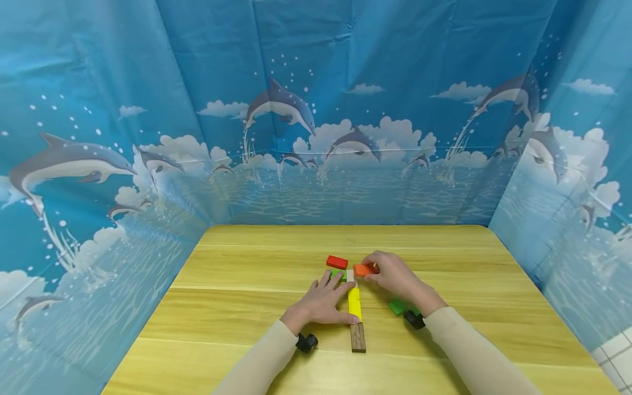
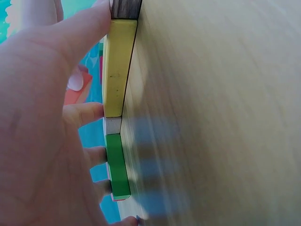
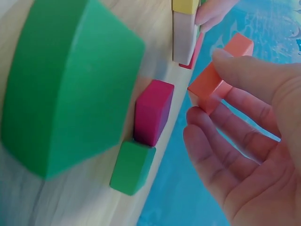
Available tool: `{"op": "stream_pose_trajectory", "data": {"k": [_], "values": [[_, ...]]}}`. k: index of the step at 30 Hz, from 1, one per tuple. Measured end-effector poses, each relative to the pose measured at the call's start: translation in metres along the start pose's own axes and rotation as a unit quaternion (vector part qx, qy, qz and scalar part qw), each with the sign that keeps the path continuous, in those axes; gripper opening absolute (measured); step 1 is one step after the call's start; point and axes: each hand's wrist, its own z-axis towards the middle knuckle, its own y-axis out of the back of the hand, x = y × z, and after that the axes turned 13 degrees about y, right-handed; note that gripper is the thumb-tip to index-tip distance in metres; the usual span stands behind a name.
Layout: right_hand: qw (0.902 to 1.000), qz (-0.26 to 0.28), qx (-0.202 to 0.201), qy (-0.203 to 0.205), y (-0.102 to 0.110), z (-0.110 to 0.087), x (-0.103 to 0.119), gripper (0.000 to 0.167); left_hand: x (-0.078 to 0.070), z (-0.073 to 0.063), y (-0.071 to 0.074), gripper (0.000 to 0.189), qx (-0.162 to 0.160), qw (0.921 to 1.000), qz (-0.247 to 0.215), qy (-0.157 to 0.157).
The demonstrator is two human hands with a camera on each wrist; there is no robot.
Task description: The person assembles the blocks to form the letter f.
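A row of wooden blocks runs away from me on the table: a brown block nearest, a yellow block, then a white block. Against the white one's left side lies a green block. My left hand spreads over the row, its thumb near the yellow-brown joint and its fingertips touching the white and green blocks. With thumb and fingers, my right hand pinches an orange block. It is held just right of the white block, tilted in the right wrist view.
Behind the green block lies a red block. Beneath the right forearm sits another green block; the right wrist view shows a magenta block touching a small green block. A dolphin-print curtain encloses the wooden table.
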Motion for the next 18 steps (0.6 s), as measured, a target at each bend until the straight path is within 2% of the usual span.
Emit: {"op": "stream_pose_trajectory", "data": {"k": [6,18], "values": [[0.9999,-0.004,0.011,-0.01,-0.0053,0.0069,-0.0046,0.027,-0.001,0.001,0.0005,0.094,0.009,1.0,0.003,0.001],[0.9988,-0.039,0.03,0.003,-0.0039,0.0091,-0.0101,0.025,-0.0025,0.0015,0.0032,0.093,0.014,0.9999,0.006,0.006]]}}
